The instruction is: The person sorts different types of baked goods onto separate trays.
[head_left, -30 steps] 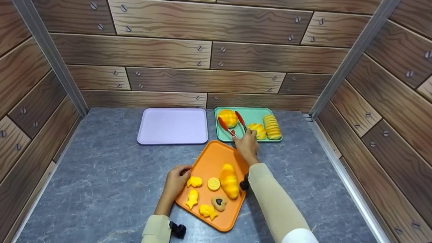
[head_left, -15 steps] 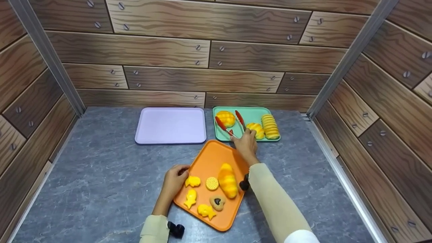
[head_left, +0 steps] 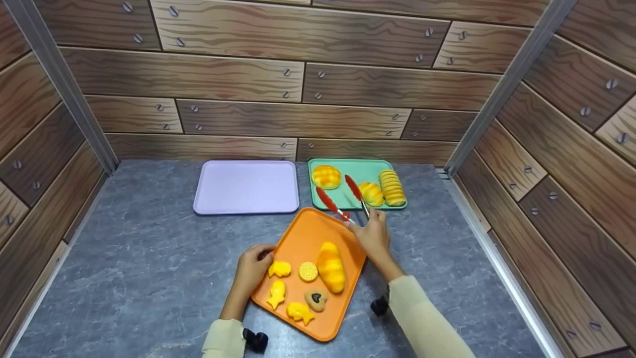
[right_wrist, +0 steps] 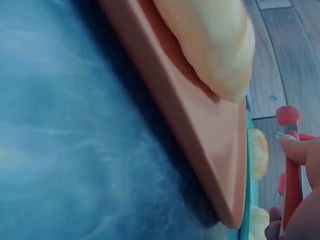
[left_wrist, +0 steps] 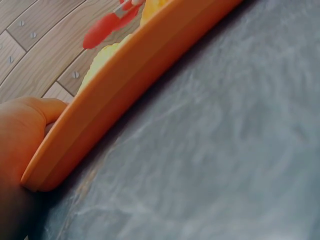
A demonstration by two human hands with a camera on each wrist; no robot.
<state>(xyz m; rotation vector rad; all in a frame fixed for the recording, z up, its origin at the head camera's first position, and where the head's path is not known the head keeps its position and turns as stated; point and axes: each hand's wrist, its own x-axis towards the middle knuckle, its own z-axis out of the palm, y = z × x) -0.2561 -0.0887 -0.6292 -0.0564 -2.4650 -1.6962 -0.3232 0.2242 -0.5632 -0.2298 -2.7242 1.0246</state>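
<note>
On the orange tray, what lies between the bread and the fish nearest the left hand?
The head view shows a round biscuit between the bread and that fish.

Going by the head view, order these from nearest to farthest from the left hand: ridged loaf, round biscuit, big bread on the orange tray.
From the left hand:
1. Round biscuit: to its right, on the orange tray.
2. Big bread: farther right, near that tray's right edge.
3. Ridged loaf: far right, at the right end of the green tray.

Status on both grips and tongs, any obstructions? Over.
Right grip holds red tongs, spread, empty. Left grip on orange tray edge. Possible snag: yellow bread close beside tongs.
</note>
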